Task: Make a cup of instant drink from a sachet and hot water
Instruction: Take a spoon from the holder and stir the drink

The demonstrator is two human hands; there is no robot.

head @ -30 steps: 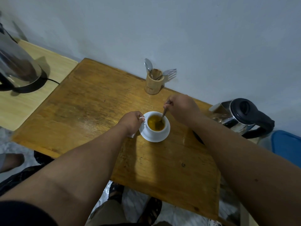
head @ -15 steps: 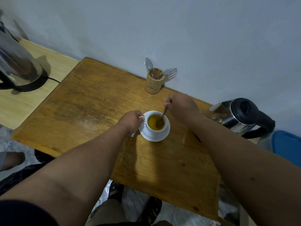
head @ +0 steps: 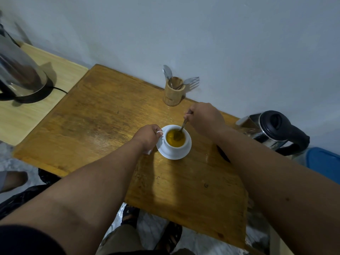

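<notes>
Cup [head: 177, 143], round white ceramic with amber liquid, sits on a white saucer [head: 173, 153] mid-bench [head: 103, 116], worn grainy wood. Left hand [head: 147, 138] pinches its handle; right hand [head: 204, 118] grips a thin metal spoon [head: 181, 129] dipped inside. Cylindrical wooden holder [head: 173, 93] stands behind; steel kettle [head: 270, 131] right.

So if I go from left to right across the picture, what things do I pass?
Silver kettle → left hand → cup with yellow drink → right hand holding spoon → black-handled kettle → blue thing.
</notes>
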